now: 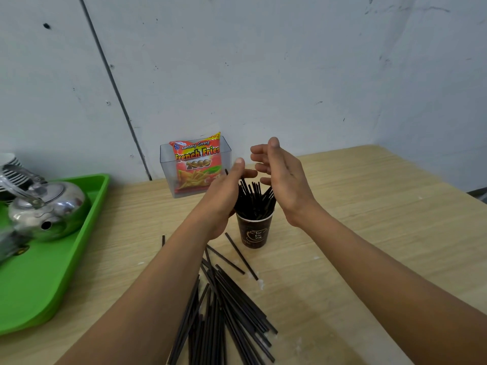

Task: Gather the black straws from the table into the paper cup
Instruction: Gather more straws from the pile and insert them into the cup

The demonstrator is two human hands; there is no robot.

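**Straws in the cup, more on the table**

Black straws in the cup [253,198] stand up in a bunch inside the paper cup [254,231], which sits upright on the wooden table [369,233]. The cup is dark brown with a light drawing on it. Many more loose straws [224,306] lie in a messy pile on the table, close in front of the cup.

The left hand [224,196] is beside the bunch on its left, touching the straws, with fingers curled around them. The right hand [282,177] is on the other side with open, bent fingers, not holding anything. Both arms reach over the loose pile.

Behind the cup is a clear plastic box [168,164] with a red snack bag [197,162] inside, standing against the grey wall [263,61]. Far to the left is a green tray [52,272] with a shiny metal kettle [47,209] on it. Some striped dishes [10,164] sit behind the kettle.
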